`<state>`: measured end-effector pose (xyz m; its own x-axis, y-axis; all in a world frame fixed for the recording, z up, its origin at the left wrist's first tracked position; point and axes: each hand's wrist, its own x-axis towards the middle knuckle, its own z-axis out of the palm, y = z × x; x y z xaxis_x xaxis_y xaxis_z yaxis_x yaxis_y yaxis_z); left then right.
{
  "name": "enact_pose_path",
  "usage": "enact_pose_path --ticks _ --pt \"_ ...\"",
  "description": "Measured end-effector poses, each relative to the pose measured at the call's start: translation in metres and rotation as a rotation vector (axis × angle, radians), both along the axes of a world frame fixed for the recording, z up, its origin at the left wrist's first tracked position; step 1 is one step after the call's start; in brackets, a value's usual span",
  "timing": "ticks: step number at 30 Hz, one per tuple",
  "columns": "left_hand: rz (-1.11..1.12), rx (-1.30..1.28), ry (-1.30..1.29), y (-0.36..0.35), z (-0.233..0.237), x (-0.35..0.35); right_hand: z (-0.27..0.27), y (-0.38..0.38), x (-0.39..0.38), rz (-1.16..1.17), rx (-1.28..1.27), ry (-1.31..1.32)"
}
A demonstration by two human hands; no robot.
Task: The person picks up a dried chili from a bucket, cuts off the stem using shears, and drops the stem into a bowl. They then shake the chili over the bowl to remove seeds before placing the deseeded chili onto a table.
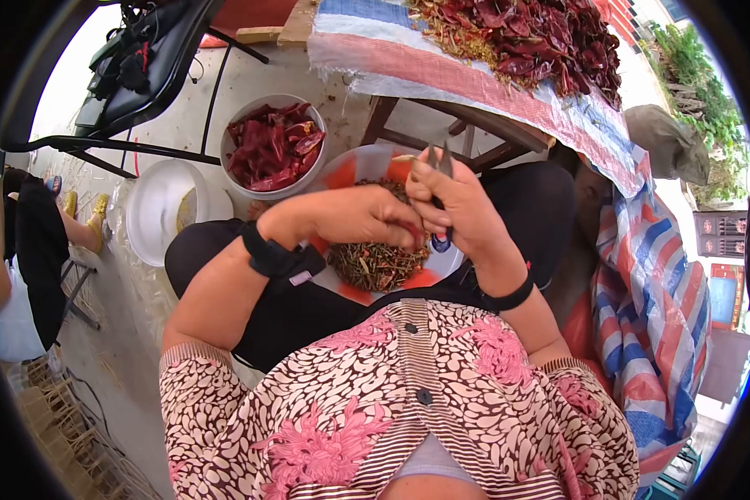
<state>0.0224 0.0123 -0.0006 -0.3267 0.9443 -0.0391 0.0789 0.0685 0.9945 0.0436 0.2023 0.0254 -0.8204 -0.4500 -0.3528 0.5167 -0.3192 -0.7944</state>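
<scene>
My right hand [458, 204] is closed around scissors [445, 160]; their dark blades point up, and a blue handle end shows below the fingers. A small pale piece [403, 157] sticks out at its thumb. My left hand [373, 217] is curled beside it, above a basin [437, 271] on my lap. Its fingertips are pressed together near a bit of red, and what they hold is hidden. Cut stems and scraps [375, 268] lie heaped in the basin, which looks pale with orange-red patches.
A white bucket [228, 173] full of dried red chillies [273, 147] stands to the left, near a white tub [142, 221]. Ahead, more chillies [550, 46] lie on a striped sheet [442, 67] over a table. A black chair [154, 92] and another person's legs [79, 225] are at left.
</scene>
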Motion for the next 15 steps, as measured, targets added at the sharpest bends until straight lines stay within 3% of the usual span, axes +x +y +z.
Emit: enact_pose_path --ticks 2,4,5,8,12,13,15 --pt "0.028 -0.003 0.083 0.004 -0.014 0.005 -0.014 -0.004 -0.001 -0.032 0.127 0.087" --pt "0.043 -0.113 -0.078 -0.004 -0.012 -0.004 -0.015 -0.008 -0.002 -0.132 0.129 0.131" --pt "0.065 -0.041 -0.100 -0.007 -0.020 -0.007 -0.011 -0.006 -0.002 -0.180 0.132 0.115" --pt "0.083 -0.084 -0.287 -0.015 -0.004 -0.008 -0.012 0.007 -0.008 -0.095 0.412 0.292" --pt "0.076 -0.017 -0.296 -0.017 -0.007 -0.006 -0.035 0.023 -0.004 0.154 0.815 0.613" --pt "0.092 0.002 -0.298 -0.017 -0.006 -0.006 -0.031 0.027 -0.002 0.277 0.966 0.654" --pt "0.123 0.038 -0.303 -0.018 0.000 -0.005 -0.026 0.028 0.005 0.267 1.050 0.630"
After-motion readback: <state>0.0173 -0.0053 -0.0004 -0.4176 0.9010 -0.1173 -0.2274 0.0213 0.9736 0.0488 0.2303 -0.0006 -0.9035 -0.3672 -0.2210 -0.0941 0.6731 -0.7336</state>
